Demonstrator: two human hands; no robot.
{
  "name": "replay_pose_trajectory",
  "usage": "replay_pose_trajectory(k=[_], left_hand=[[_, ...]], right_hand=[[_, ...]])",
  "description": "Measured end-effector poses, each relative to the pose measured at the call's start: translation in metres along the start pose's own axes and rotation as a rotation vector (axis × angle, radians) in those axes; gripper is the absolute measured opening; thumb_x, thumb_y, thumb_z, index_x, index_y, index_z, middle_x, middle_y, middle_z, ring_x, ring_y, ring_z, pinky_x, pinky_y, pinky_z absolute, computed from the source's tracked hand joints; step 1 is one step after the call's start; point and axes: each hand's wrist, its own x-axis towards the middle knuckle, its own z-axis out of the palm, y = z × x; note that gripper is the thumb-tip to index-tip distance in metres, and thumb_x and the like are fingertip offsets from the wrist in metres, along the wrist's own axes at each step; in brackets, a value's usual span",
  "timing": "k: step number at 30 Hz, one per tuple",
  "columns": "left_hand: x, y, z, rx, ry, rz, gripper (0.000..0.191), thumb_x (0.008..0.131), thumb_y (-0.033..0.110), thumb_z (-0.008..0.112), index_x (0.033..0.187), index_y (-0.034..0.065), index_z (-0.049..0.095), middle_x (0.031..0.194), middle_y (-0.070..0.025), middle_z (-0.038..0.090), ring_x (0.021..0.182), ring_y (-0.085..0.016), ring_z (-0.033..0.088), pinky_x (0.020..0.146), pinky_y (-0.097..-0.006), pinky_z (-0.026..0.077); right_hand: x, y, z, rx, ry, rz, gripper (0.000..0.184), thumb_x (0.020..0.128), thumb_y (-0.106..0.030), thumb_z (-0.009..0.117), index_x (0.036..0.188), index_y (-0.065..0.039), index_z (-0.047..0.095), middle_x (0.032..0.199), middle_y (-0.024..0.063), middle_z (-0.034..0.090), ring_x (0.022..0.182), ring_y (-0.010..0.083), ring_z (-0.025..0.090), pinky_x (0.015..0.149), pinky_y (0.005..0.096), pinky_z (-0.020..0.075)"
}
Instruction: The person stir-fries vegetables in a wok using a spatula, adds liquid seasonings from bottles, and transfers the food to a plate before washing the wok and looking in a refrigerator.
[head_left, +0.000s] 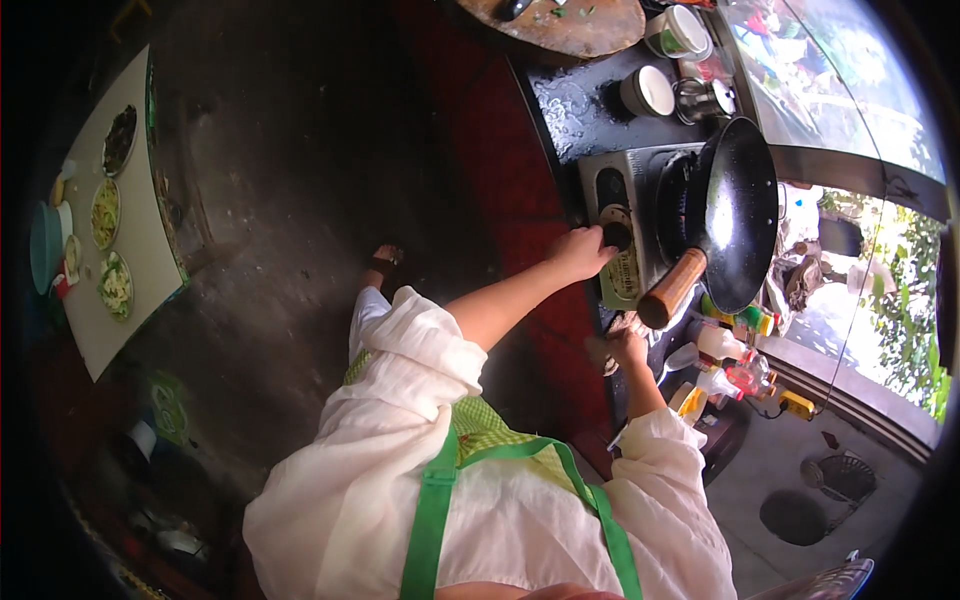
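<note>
My left hand (583, 253) is at the front of a gas stove (637, 169), with its fingers on the black control knob (616, 235). A dark wok (739, 217) sits over the burner, its wooden handle (673, 289) angled back towards me. Nothing but a bright reflection and a thin sheen shows inside the wok. Beside the stove, at the counter's front edge, my right hand (631, 348) grips a crumpled beige cloth (624, 325); its fingertips are partly hidden.
Several seasoning bottles (721, 341) crowd the counter right of the stove. Beyond its other side stand a white tub (649, 91), a metal pot (699, 100) and a round wooden chopping board (570, 26). A yellow power strip (796, 405) lies by the window. Plates of food occupy a table (154, 300).
</note>
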Motion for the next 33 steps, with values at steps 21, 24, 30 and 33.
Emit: replay_pose_trajectory(k=[21, 24, 30, 33], left_hand=[[-0.081, -0.017, -0.2, 0.637, 0.238, -0.133, 0.06, 0.078, 0.034, 0.061, 0.128, 0.0091, 0.039, 0.133, -0.019, 0.035, 0.126, -0.035, 0.029, 0.095, -0.0657, 0.02], [-0.109, -0.011, -0.273, 0.557, 0.353, -0.489, 0.068, 0.08, 0.044, 0.057, 0.134, 0.01, 0.032, 0.141, -0.0201, 0.021, 0.131, -0.036, 0.018, 0.096, -0.0653, 0.019], [-0.133, -0.025, -0.391, 0.585, 0.549, -0.456, 0.068, 0.08, 0.043, 0.055, 0.134, 0.0089, 0.03, 0.141, -0.0201, 0.021, 0.131, -0.037, 0.017, 0.097, -0.063, 0.02], [-0.122, -0.036, -0.449, 0.457, 0.619, -0.491, 0.066, 0.08, 0.039, 0.057, 0.132, 0.0063, 0.032, 0.139, -0.0219, 0.024, 0.129, -0.037, 0.023, 0.097, -0.0631, 0.02]], right_hand=[[-0.048, -0.087, -0.04, 0.285, 0.8, -0.052, 0.059, 0.071, -0.02, 0.058, 0.122, 0.005, 0.04, 0.118, 0.027, 0.046, 0.109, 0.04, 0.045, 0.095, 0.0417, 0.036], [-0.015, -0.123, -0.001, 0.88, 0.454, 0.037, 0.049, 0.073, -0.005, 0.054, 0.118, 0.007, 0.042, 0.114, 0.0251, 0.047, 0.107, 0.0347, 0.046, 0.094, 0.038, 0.0364], [-0.014, -0.367, -0.127, 1.299, -0.037, -0.286, 0.038, 0.082, -0.007, 0.052, 0.118, 0.002, 0.046, 0.115, 0.0112, 0.052, 0.1, 0.0177, 0.05, 0.087, 0.028, 0.0408], [0.028, -0.478, -0.182, 1.374, -0.151, -0.595, 0.035, 0.084, -0.009, 0.052, 0.117, 0.002, 0.047, 0.113, 0.0112, 0.053, 0.099, 0.017, 0.05, 0.085, 0.0269, 0.0408]])
